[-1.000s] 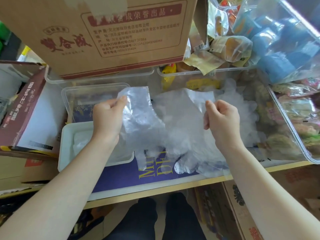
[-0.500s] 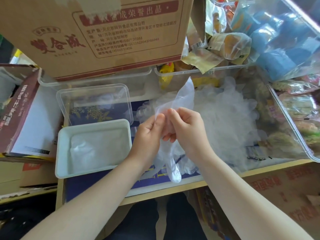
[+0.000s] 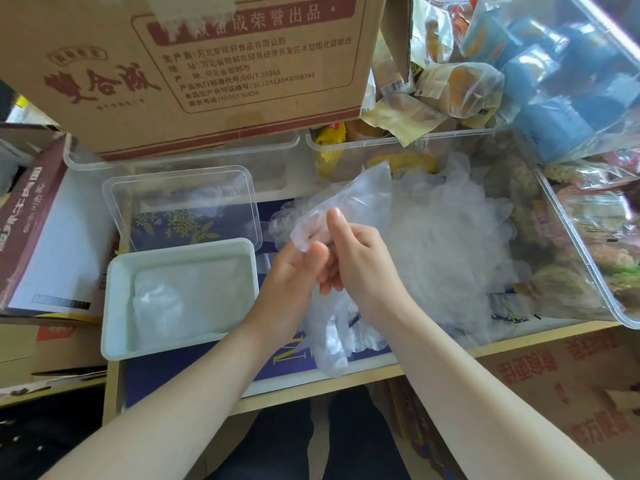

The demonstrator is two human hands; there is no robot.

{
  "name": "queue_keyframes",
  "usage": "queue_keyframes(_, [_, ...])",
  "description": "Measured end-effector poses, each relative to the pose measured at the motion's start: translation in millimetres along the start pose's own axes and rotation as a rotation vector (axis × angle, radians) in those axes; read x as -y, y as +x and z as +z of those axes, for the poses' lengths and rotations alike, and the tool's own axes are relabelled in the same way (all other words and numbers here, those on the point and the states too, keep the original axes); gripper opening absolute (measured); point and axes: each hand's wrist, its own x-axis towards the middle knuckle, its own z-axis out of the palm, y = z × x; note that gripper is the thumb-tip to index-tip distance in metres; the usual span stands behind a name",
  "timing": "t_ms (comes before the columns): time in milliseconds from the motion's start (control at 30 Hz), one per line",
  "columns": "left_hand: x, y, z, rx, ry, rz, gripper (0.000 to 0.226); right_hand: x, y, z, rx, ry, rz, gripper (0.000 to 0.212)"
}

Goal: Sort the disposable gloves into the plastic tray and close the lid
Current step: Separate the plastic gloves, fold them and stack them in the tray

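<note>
1. Head view: both hands meet just right of the white tray (image 3: 114,306). The left hand (image 3: 294,282) and the right hand (image 3: 360,268) are pressed close together, their fingers pinching one clear glove (image 3: 349,202) between them.
2. The glove's upper part stands above the thumbs, folded over; its lower part hangs below the hands toward the front edge of the table (image 3: 346,379).
3. The tray sits left of the hands, and at least one clear glove already lies flat inside it.
4. The clear lid (image 3: 180,206) rests just behind the tray, not yet fitted.
5. A loose heap of gloves (image 3: 450,244) lies to the right of the tray, beyond the hands, so plenty appears unsorted.
6. A cardboard box (image 3: 194,64) stands behind the tray, and a clear bin of wrapped snacks (image 3: 588,258) lies far right of it.
7. The step in hand looks like folding or flattening this glove before it is stowed.
8. The next move likely calls for carrying the glove left over the tray rim and laying it flat on those inside. The thin film may spring open or cling to the fingers, so a light press would help.
</note>
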Motion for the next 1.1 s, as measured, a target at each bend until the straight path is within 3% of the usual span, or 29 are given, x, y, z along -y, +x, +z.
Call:
queue_keyframes(133, [-2,5,-15,0.031,0.018,-0.062,0.038,3,-1,-10,0.170,0.107,0.071,0.067])
queue_keyframes(200, [0,5,-21,-0.036,0.026,-0.077,0.029,3,-2,-17,0.238,0.051,0.085,0.061])
queue_keyframes(233, [-1,6,-24,-0.073,0.013,-0.097,0.029,1,-1,-21,0.187,-0.036,0.037,0.052])
queue_keyframes(300, [-3,6,-27,-0.105,-0.034,-0.141,0.028,-7,3,-31,-0.090,-0.270,-0.172,0.037])
queue_keyframes(367, [-6,6,-30,-0.074,-0.048,-0.146,0.022,-14,11,-42,-0.407,-0.305,-0.323,0.029])
queue_keyframes(400, [-8,5,-31,-0.050,-0.063,-0.140,0.016,-15,15,-47,-0.459,-0.271,-0.332,0.026])
queue_keyframes(433, [-9,5,-32,-0.027,-0.082,-0.133,0.014,-14,18,-51,-0.424,-0.243,-0.301,0.031])
queue_keyframes(500, [-12,5,-35,-0.005,-0.106,-0.123,0.020,-16,25,-59,-0.196,-0.195,-0.204,0.048])
queue_keyframes(567, [-14,6,-37,-0.007,-0.069,-0.085,0.020,-15,24,-61,0.043,-0.043,-0.113,0.034])
queue_keyframes(667, [-12,9,-40,-0.059,-0.010,-0.094,0.014,-17,17,-57,0.154,0.005,-0.077,0.018])
queue_keyframes(833, [-12,11,-38,-0.192,0.024,-0.169,0.021,-27,11,-48,0.063,0.083,-0.009,0.014])
queue_keyframes(967, [-15,6,-42,-0.041,0.179,-0.353,0.027,-29,12,-51,-0.101,0.104,-0.011,0.018])
queue_keyframes(1100, [-16,0,-57,0.077,0.425,-0.402,0.008,-31,12,-53,-0.310,0.071,-0.050,0.022])
